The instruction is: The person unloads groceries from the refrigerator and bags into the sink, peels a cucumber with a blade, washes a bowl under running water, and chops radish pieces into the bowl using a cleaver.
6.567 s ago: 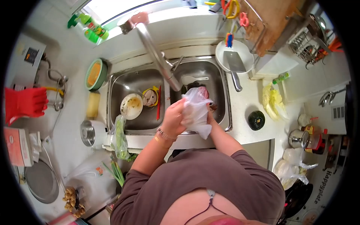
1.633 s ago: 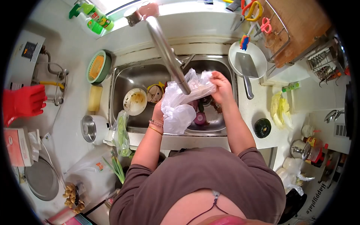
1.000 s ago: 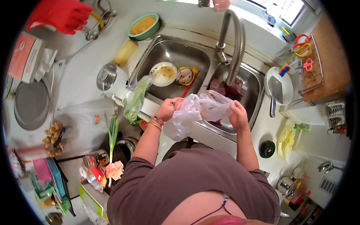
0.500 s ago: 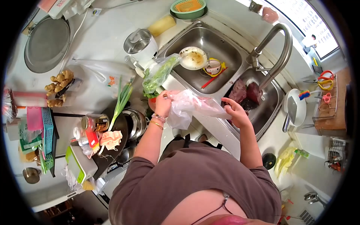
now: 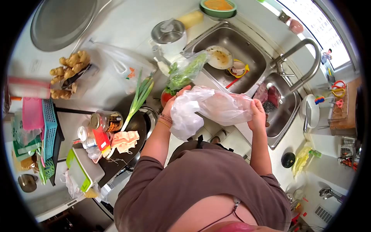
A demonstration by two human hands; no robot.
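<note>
A crumpled, whitish see-through plastic bag (image 5: pixel 220 106) stretches between my two hands in front of the counter edge. At its left end my left hand (image 5: pixel 172 103) is closed on the bunched plastic, with some fingers hidden behind the bag. My right hand (image 5: pixel 257 115) pinches the right end, the thumb on top. Just beyond my left hand lie leafy greens in a clear bag (image 5: pixel 188 69) and a red tomato-like thing (image 5: pixel 166 98). Dark red meat (image 5: pixel 273 96) rests in the small sink basin beyond my right hand.
The large sink basin (image 5: pixel 247 50) holds a soiled white plate (image 5: pixel 219 57) and a small yellow-rimmed bowl (image 5: pixel 238 69). A curved faucet (image 5: pixel 315 62) arches over the small basin. Left are green onions (image 5: pixel 141 96), a glass jar (image 5: pixel 106 121) and ginger (image 5: pixel 73 65).
The bag is spread wider and turned more fully into view. My right hand has gone from spread fingers to a pinch on its end. The view has shifted slightly.
</note>
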